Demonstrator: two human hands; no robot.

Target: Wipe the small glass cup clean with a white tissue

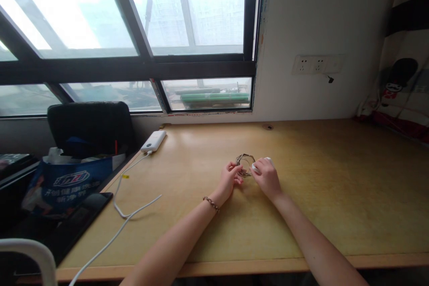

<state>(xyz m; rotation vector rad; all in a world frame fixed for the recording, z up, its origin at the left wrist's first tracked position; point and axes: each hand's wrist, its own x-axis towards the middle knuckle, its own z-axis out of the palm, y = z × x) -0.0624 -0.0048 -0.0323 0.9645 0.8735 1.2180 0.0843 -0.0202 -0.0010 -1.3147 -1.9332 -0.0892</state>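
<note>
My left hand (231, 176), with a beaded bracelet on the wrist, is closed on the left side of a thin, dark, angular ring-shaped object (246, 156), like a wire frame. Its exact kind is too small to make out. My right hand (267, 175) is closed on a small white wad (255, 168), perhaps tissue or cloth, which is at the ring's right side. Part of the white wad is hidden by the fingers. Both hands are over the middle of the wooden table.
A white power bank (154, 141) lies at the table's left edge, its white cable (125, 216) trailing toward the front. Left of the table are a blue bag (70, 183) and a black chair (90, 123). A wall socket panel (317, 65) is behind the table (351, 196).
</note>
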